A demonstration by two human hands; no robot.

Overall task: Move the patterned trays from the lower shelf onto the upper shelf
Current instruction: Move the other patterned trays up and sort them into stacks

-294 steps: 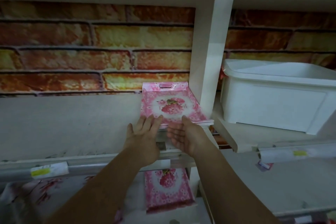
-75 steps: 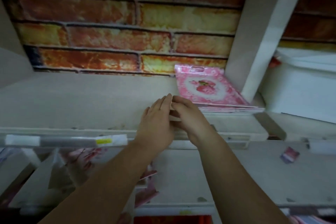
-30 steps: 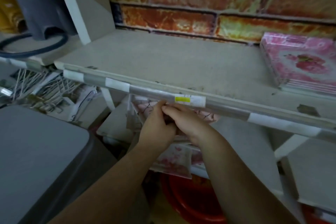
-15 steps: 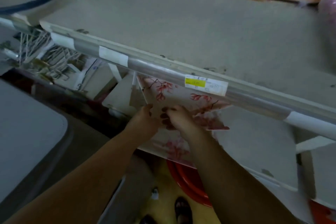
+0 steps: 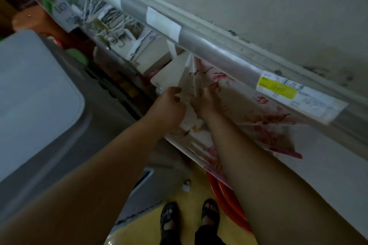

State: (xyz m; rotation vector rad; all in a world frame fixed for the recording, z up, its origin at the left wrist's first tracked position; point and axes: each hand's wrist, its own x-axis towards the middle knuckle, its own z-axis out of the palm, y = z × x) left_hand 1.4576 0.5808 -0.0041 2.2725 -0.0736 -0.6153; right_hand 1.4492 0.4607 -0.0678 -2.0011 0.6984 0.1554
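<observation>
Both hands lowered under upper shelf (image 5: 258,6), left hand (image 5: 167,109) and right hand (image 5: 207,101) fingers gripping floral trays (image 5: 239,105), "EASY" box (image 5: 65,4)

cream trays with red blossom print (image 5: 245,105), stacked unevenly, tilted, on lower shelf beneath upper shelf (image 5: 268,16)

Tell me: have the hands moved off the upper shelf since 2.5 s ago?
Yes. Both hands, left hand and right hand, are now below the shelf edge rail, on the floral trays.
</observation>
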